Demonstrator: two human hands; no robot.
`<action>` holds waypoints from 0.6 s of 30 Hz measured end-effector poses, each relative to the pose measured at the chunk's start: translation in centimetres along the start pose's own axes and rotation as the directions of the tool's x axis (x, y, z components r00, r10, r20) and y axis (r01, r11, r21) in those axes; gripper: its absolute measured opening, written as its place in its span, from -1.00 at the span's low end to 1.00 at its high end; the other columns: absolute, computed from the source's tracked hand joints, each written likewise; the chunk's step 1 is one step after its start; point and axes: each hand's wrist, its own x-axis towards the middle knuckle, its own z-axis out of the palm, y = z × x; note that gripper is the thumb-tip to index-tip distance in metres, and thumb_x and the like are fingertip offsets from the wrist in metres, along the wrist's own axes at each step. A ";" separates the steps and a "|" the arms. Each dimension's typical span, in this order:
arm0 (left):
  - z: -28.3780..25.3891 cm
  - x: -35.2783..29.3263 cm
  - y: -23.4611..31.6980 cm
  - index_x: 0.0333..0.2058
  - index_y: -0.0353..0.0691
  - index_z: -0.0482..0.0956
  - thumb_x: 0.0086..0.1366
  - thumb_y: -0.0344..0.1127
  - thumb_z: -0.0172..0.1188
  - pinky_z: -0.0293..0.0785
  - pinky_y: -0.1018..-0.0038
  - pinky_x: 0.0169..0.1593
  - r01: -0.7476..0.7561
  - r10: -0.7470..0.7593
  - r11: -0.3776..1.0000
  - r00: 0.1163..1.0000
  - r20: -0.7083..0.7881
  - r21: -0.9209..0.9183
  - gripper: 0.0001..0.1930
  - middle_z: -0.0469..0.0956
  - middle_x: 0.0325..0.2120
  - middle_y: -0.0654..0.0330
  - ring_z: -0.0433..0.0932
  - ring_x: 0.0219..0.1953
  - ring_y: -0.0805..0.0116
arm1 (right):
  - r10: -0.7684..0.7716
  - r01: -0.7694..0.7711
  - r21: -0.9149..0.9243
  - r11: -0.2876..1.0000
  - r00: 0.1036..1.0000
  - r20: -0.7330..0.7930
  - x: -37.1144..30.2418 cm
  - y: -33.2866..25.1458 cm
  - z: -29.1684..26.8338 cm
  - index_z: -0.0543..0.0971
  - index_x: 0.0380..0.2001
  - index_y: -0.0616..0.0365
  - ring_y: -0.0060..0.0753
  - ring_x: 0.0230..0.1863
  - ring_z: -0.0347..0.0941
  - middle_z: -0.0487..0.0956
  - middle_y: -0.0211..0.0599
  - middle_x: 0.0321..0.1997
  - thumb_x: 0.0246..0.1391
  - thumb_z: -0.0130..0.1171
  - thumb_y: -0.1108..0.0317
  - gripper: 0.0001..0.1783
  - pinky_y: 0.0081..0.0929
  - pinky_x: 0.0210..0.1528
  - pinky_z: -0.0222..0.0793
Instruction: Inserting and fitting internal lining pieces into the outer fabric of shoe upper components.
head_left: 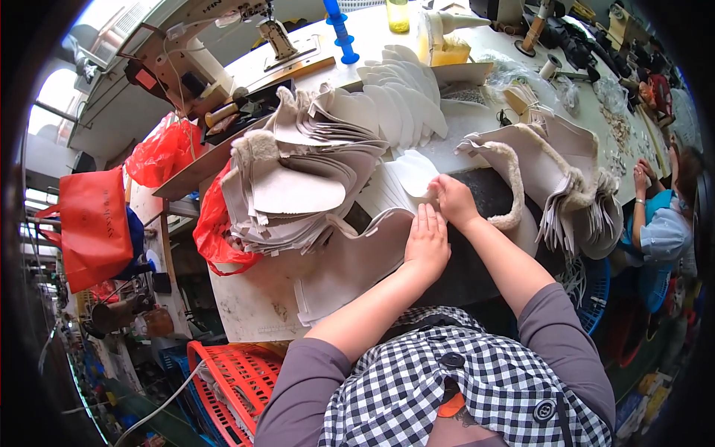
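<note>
Where the table (257, 309) is crowded, a fabric stack (302, 186) fills the left and a fleecy bundle (547, 160) the right. The sewing machine (205, 65) is cut off above. The left hand (427, 242) lies straight-fingered, thumb hidden; the right hand (455, 201) curls at the white piece (414, 174) between stack and bundle. Whether either grips, I cannot tell.

Left: tall pile of pale pieces (298, 186) blocks low reach.
Middle: left hand (428, 242), right hand (456, 201) and white stack (413, 175) fill the gap.
Right: fluffy-trimmed bundle (547, 160) stands in the way.
Far: sewing machine (197, 63) and blue post (341, 33) rise.
Near left corner: bare tabletop (249, 299) leaves room.
</note>
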 end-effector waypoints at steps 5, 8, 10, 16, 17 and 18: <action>1.9 0.6 -1.0 0.27 -0.48 0.10 0.26 0.10 0.06 -0.13 0.19 0.41 0.008 -0.018 0.996 0.994 0.111 0.088 -0.17 0.01 0.32 -0.26 -0.08 0.40 -0.07 | -0.228 0.187 -0.134 0.973 0.864 -0.449 3.6 -4.3 -5.0 0.57 -0.36 0.06 -0.17 -0.40 0.51 0.61 -0.27 -0.36 0.20 0.09 0.33 -0.89 -0.28 -0.32 0.42; 0.9 -1.2 -2.0 0.17 -0.42 0.30 0.22 -0.03 0.15 -0.03 0.17 0.38 -0.117 0.118 0.993 0.980 -0.162 0.015 -0.32 0.11 0.28 -0.23 0.03 0.37 -0.08 | 0.129 -0.011 0.434 0.901 0.962 -0.242 2.8 -8.2 -9.5 0.56 -0.32 0.10 -0.43 -0.33 0.55 0.63 -0.33 -0.30 0.29 0.02 0.31 -0.83 -0.42 -0.29 0.47; -1.4 -3.6 -2.7 0.16 -0.38 0.32 0.23 -0.07 0.14 -0.02 0.14 0.37 -0.295 0.277 0.955 0.927 -0.254 -0.036 -0.37 0.14 0.27 -0.20 0.06 0.35 -0.09 | 0.201 -0.019 0.831 0.556 0.973 -0.112 1.2 -8.5 -11.0 0.54 -0.28 0.18 -0.48 -0.20 0.56 0.62 -0.28 -0.24 0.33 -0.04 0.31 -0.78 -0.45 -0.14 0.50; -0.9 -17.5 -8.9 0.19 -0.24 0.29 0.17 -0.19 0.23 0.08 0.04 0.32 0.300 -0.317 0.941 0.944 -0.091 -0.159 -0.37 0.19 0.22 -0.12 0.15 0.28 -0.15 | 0.149 -0.161 0.987 0.016 0.976 0.156 -8.2 -4.2 -10.9 0.48 -0.12 0.17 -0.50 -0.15 0.46 0.53 -0.22 -0.10 0.17 0.19 0.34 -0.75 -0.52 -0.01 0.44; -1.4 -18.7 -9.6 0.24 -0.21 0.22 0.17 -0.21 0.24 0.10 0.00 0.30 0.377 -0.374 0.909 0.926 0.049 -0.178 -0.32 0.12 0.28 -0.11 0.13 0.29 -0.18 | 0.239 -0.234 0.972 -0.020 0.943 0.232 -9.8 -5.0 -10.2 0.44 -0.04 0.17 -0.54 -0.17 0.44 0.50 -0.24 -0.08 0.10 0.26 0.36 -0.63 -0.57 -0.05 0.42; -0.7 -19.6 -10.3 0.24 -0.21 0.22 0.17 -0.21 0.24 0.10 0.00 0.30 0.385 -0.381 0.905 0.923 0.059 -0.181 -0.32 0.12 0.28 -0.11 0.13 0.29 -0.18 | 0.324 -0.301 0.952 -0.059 0.896 0.304 -11.1 -6.0 -9.6 0.40 0.03 0.16 -0.57 -0.19 0.41 0.47 -0.27 -0.06 0.03 0.33 0.38 -0.50 -0.62 -0.10 0.39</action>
